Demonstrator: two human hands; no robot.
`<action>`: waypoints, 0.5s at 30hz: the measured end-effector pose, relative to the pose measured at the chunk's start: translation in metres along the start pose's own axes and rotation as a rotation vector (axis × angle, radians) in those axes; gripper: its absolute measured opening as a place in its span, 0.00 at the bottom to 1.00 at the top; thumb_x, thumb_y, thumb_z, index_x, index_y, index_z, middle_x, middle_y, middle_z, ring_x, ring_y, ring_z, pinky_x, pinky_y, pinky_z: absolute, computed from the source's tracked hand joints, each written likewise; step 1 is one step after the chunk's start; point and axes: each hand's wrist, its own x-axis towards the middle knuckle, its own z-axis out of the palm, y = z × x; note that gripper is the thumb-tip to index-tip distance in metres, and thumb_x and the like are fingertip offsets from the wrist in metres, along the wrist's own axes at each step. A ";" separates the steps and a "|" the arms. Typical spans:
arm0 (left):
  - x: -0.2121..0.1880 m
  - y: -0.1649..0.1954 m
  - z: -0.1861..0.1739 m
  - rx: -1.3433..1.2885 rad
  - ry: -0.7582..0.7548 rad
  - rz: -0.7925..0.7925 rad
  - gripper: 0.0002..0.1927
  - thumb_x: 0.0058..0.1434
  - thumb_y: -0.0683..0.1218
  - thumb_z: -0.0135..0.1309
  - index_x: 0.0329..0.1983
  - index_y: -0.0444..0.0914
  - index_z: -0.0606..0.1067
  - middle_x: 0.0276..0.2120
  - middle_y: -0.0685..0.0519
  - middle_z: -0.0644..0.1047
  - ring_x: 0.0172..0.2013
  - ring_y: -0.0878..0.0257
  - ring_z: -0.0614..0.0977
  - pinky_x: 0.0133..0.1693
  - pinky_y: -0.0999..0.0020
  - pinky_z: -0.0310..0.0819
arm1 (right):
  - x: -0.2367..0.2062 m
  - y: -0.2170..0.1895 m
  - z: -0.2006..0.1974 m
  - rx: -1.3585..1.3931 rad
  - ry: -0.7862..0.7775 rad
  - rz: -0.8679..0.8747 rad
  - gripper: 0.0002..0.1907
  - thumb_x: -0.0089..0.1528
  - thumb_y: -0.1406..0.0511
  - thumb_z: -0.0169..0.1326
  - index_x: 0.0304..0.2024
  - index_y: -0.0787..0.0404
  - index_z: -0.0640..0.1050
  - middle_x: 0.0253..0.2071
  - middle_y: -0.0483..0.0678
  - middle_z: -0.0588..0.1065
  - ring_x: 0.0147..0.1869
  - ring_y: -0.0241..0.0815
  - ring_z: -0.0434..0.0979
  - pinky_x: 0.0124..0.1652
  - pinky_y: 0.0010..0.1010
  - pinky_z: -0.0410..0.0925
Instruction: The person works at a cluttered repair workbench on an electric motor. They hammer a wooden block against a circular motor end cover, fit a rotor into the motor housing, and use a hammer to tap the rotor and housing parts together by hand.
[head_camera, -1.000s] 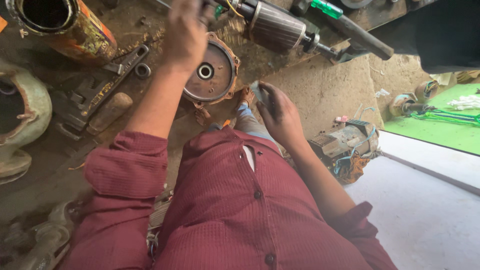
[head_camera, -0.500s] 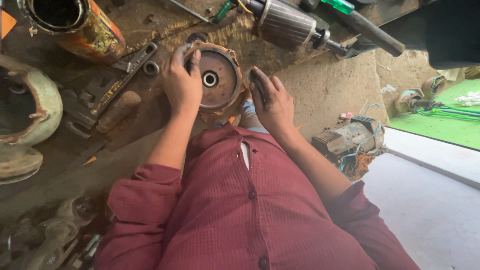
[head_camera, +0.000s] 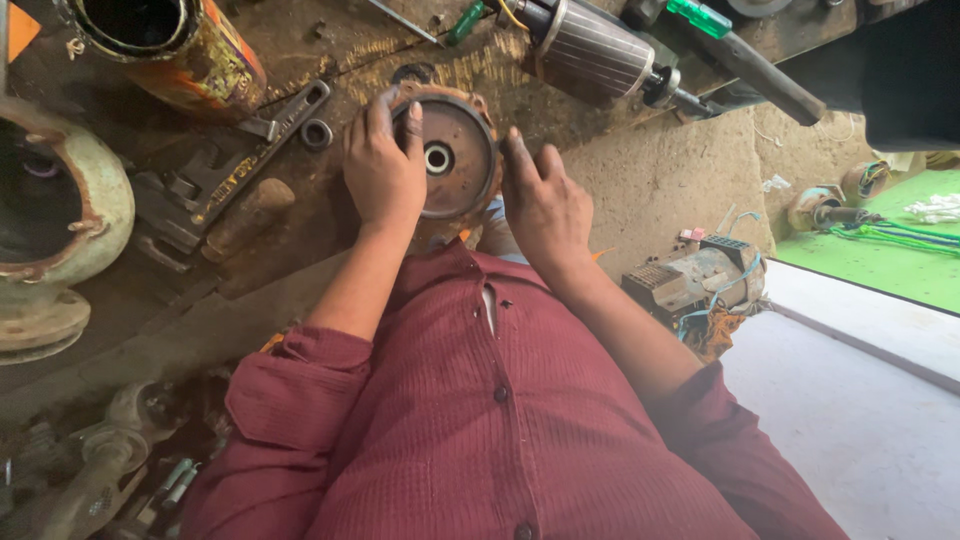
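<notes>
Since half a second ago, our right hand (head_camera: 545, 205) has come up from beside the round rusty metal end cover (head_camera: 450, 155) to press against its right edge, while our left hand (head_camera: 385, 165) stays on its left side. Nearest to us we see our own dark red ribbed shirt (head_camera: 480, 420), sleeves pushed up. Beyond it both hands clasp the cover between them: left fingers curl over its rim and face, right fingers lie narrow and together along its side. It rests flat on the grimy brown workbench (head_camera: 300, 210), with a small bearing hole at its centre.

Left of the left hand lie a short wooden handle (head_camera: 245, 215), a large dark wrench (head_camera: 235, 165) and a small metal ring (head_camera: 317, 133). Farther left sits a pale green cast housing (head_camera: 90, 215). Beyond, at the bench's far edge, we see a rusty painted can (head_camera: 190, 55), a green-handled screwdriver (head_camera: 463, 22) and a grey motor rotor on its shaft (head_camera: 595, 45). To the right, on the floor, stands a small wired motor (head_camera: 700, 280).
</notes>
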 end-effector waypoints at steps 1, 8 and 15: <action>0.000 0.000 0.001 0.021 0.011 -0.005 0.18 0.74 0.54 0.52 0.57 0.38 0.75 0.49 0.43 0.80 0.52 0.44 0.79 0.54 0.51 0.71 | 0.001 0.001 0.002 -0.002 0.004 0.003 0.23 0.67 0.59 0.55 0.65 0.49 0.74 0.38 0.49 0.72 0.30 0.54 0.78 0.28 0.45 0.69; 0.001 0.003 0.004 0.116 0.032 0.003 0.17 0.74 0.53 0.51 0.59 0.39 0.74 0.50 0.43 0.78 0.52 0.43 0.78 0.53 0.49 0.71 | 0.004 0.004 0.009 -0.008 0.026 -0.009 0.22 0.70 0.59 0.54 0.67 0.47 0.72 0.39 0.50 0.72 0.32 0.55 0.78 0.30 0.46 0.69; 0.002 0.003 0.005 0.129 0.022 -0.034 0.17 0.73 0.54 0.51 0.57 0.40 0.73 0.49 0.43 0.78 0.51 0.43 0.78 0.53 0.48 0.72 | 0.001 0.003 0.008 0.023 0.043 -0.021 0.24 0.67 0.60 0.55 0.66 0.49 0.72 0.37 0.51 0.71 0.32 0.54 0.79 0.29 0.46 0.70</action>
